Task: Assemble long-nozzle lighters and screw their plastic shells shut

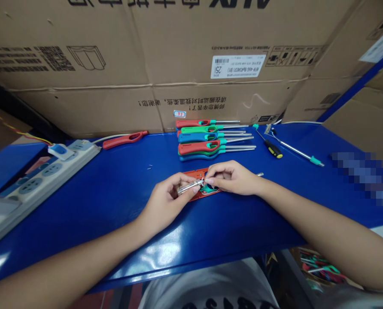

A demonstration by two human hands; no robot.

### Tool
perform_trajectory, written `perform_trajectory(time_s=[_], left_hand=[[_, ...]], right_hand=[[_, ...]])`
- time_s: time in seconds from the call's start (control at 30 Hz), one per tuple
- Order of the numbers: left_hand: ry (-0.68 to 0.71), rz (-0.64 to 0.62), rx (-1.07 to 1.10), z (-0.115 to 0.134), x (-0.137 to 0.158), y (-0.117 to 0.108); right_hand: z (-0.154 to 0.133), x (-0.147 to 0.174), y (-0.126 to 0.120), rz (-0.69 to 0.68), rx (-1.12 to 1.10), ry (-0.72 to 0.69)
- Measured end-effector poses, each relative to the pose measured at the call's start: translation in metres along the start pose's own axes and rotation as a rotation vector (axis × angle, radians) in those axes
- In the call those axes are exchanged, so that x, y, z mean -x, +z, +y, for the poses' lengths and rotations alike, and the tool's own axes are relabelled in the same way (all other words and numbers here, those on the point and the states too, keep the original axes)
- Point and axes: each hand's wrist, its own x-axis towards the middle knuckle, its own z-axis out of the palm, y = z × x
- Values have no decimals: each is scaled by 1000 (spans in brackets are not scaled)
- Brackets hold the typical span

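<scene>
Between the thumb and fingers of my left hand (165, 202) is a slim, shiny, see-through gas tank (187, 187) of a lighter. My right hand (238, 178) is closed in a pinch at the tank's tip, beside a small white piece; what its fingertips grip is too small to make out. Under both hands lies an orange lighter shell half (194, 174), inner side up, with a teal part and thin wire in it. A metal tube end (260, 174) sticks out past my right hand. My hands hide much of the shell.
Several assembled lighters (199, 148) are stacked behind my hands. A red lighter shell (124, 140) lies at the back left, near a power strip (46, 180). To the right are a screwdriver (273, 149) and a metal lighter tube (296, 149). A cardboard wall (114, 103) stands behind.
</scene>
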Motion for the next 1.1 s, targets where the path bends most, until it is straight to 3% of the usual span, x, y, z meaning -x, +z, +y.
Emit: perform_trajectory(time_s=[1.1], left_hand=[[14, -5, -95, -1, 2, -1]], right_hand=[[-1, 0, 1, -7, -17, 29]])
